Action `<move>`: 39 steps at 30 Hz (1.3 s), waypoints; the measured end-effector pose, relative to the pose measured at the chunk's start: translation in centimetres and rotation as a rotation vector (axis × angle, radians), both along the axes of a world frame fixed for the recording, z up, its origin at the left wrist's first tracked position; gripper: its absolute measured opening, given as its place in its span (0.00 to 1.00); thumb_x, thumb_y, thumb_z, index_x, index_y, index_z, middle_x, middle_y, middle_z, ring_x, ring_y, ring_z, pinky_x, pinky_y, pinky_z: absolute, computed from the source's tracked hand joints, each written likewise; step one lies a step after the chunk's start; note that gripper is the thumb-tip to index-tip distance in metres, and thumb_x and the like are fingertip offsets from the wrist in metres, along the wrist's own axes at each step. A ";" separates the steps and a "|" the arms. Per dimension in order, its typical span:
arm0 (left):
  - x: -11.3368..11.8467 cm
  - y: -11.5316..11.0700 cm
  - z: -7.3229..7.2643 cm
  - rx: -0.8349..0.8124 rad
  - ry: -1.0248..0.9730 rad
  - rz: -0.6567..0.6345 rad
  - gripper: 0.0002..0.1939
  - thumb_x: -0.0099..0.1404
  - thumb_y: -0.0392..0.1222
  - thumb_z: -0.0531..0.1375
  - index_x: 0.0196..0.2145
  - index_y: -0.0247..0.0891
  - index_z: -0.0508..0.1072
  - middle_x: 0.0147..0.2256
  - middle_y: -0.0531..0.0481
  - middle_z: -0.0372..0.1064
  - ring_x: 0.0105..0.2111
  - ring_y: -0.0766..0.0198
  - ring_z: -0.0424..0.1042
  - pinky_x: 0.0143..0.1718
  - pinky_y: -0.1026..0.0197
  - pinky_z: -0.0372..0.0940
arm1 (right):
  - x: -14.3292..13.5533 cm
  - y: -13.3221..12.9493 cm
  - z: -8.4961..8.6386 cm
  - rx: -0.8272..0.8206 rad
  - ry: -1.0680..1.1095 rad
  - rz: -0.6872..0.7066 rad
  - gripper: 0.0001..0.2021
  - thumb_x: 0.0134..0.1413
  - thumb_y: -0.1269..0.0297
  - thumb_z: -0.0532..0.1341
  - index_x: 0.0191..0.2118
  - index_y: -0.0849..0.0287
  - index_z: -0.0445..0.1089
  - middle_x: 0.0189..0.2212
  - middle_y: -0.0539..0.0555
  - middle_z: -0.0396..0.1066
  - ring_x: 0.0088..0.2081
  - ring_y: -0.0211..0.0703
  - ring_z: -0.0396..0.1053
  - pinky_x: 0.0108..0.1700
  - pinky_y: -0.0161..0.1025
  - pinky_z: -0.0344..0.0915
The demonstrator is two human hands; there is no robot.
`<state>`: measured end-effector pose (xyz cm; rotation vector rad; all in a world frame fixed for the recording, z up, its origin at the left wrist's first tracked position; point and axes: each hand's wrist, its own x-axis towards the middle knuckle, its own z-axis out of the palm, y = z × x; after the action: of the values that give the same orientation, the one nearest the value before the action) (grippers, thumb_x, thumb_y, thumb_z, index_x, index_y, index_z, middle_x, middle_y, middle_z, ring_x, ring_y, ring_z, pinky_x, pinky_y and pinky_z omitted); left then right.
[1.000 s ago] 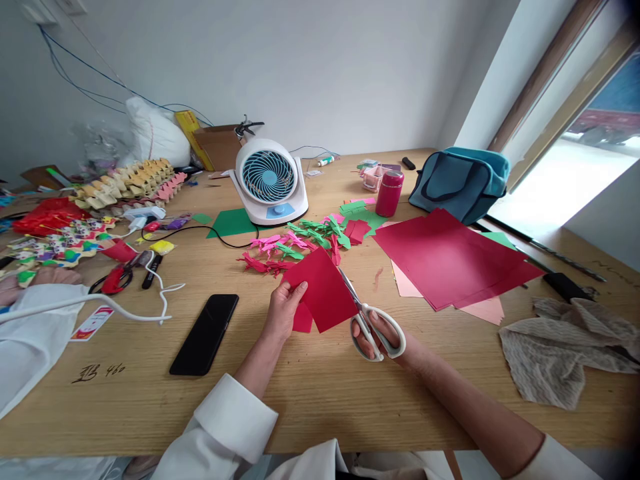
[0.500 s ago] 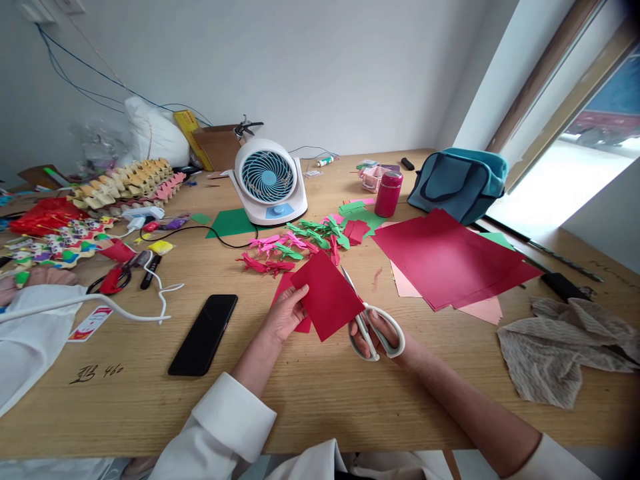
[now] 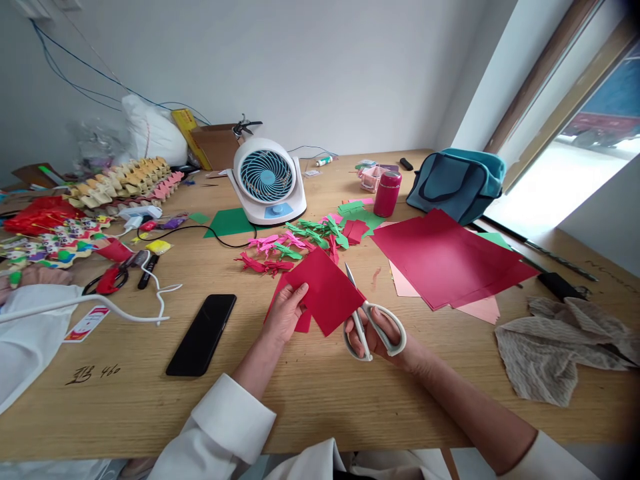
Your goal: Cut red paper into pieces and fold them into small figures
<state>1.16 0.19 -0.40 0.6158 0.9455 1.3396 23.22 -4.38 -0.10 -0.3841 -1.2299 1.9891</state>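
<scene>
A square of red paper (image 3: 327,291) is pinched at its left side by my left hand (image 3: 286,312), thumb on top. My right hand (image 3: 373,337) has its fingers through the white handles of a pair of scissors (image 3: 390,331). The scissors' blades are parted at the right corner of the red square, one blade showing above it and the other hidden. Another red piece (image 3: 303,323) lies on the table under my left hand. Just beyond are small twisted strips of green paper (image 3: 315,233) and pink paper (image 3: 267,244).
Large red sheets (image 3: 445,260) lie at the right, near a blue bag (image 3: 457,185) and a crumpled cloth (image 3: 543,350). A black phone (image 3: 201,335) is left of my left hand. Behind stand a white fan (image 3: 270,183) and a red flask (image 3: 387,194).
The scissors' handles have spread a little wider. The red square has turned slightly in my left hand, and the whole view has shifted a little.
</scene>
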 end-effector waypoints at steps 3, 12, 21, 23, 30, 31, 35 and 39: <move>0.1 0.0 0.0 0.071 0.009 0.066 0.18 0.46 0.43 0.74 0.34 0.37 0.75 0.33 0.53 0.78 0.33 0.66 0.76 0.37 0.64 0.68 | 0.1 0.1 -0.1 -0.001 -0.012 0.010 0.25 0.63 0.41 0.49 0.42 0.60 0.68 0.23 0.52 0.67 0.23 0.40 0.59 0.28 0.39 0.55; 0.2 -0.1 0.0 0.090 0.026 0.020 0.18 0.48 0.45 0.73 0.35 0.37 0.76 0.34 0.51 0.78 0.33 0.64 0.76 0.38 0.62 0.68 | 0.6 0.7 -1.0 0.039 -0.020 0.011 0.26 0.62 0.40 0.52 0.41 0.62 0.68 0.24 0.52 0.67 0.23 0.37 0.63 0.28 0.37 0.59; 0.7 -0.6 -0.2 0.256 0.223 0.075 0.16 0.54 0.46 0.71 0.39 0.39 0.76 0.39 0.50 0.78 0.42 0.60 0.75 0.48 0.60 0.66 | 0.6 0.7 -0.9 -0.035 -0.123 -0.043 0.28 0.59 0.38 0.54 0.40 0.63 0.68 0.30 0.55 0.72 0.25 0.37 0.67 0.28 0.36 0.61; 0.8 -0.6 0.1 0.219 0.175 0.075 0.18 0.52 0.46 0.72 0.39 0.39 0.76 0.39 0.49 0.79 0.42 0.59 0.75 0.48 0.60 0.67 | 0.7 0.6 -0.7 -0.017 -0.124 -0.045 0.28 0.59 0.38 0.54 0.40 0.63 0.69 0.30 0.55 0.71 0.25 0.37 0.67 0.28 0.36 0.61; 0.2 -0.4 0.2 -0.063 -0.078 -0.099 0.16 0.54 0.40 0.70 0.41 0.36 0.77 0.39 0.48 0.79 0.41 0.60 0.77 0.44 0.61 0.70 | 0.5 0.3 -0.6 0.021 -0.094 -0.027 0.26 0.61 0.39 0.53 0.39 0.62 0.68 0.27 0.54 0.70 0.26 0.38 0.66 0.27 0.35 0.60; 0.1 -0.4 0.1 -0.074 -0.076 -0.117 0.15 0.55 0.40 0.70 0.41 0.36 0.77 0.39 0.47 0.79 0.41 0.59 0.77 0.43 0.61 0.71 | 0.5 0.2 -0.6 0.028 -0.086 -0.022 0.25 0.62 0.40 0.52 0.39 0.61 0.68 0.26 0.54 0.69 0.26 0.38 0.66 0.27 0.35 0.60; -0.1 -0.3 0.0 -0.069 -0.041 -0.148 0.16 0.54 0.39 0.70 0.41 0.36 0.77 0.38 0.47 0.80 0.39 0.59 0.78 0.40 0.63 0.71 | 0.3 0.0 -0.7 0.024 -0.082 0.008 0.23 0.64 0.42 0.50 0.40 0.58 0.69 0.26 0.54 0.70 0.26 0.40 0.66 0.28 0.37 0.60; -0.3 -0.2 0.2 -0.093 -0.039 -0.181 0.15 0.53 0.38 0.71 0.40 0.36 0.78 0.38 0.47 0.80 0.38 0.59 0.78 0.39 0.63 0.71 | 0.1 0.1 -0.6 0.031 -0.067 0.025 0.24 0.64 0.41 0.50 0.39 0.57 0.69 0.24 0.53 0.70 0.24 0.40 0.64 0.28 0.38 0.59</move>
<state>0.82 -0.01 -0.22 0.5880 0.8936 1.1367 23.35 -4.28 -0.70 -0.4254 -1.3119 1.9897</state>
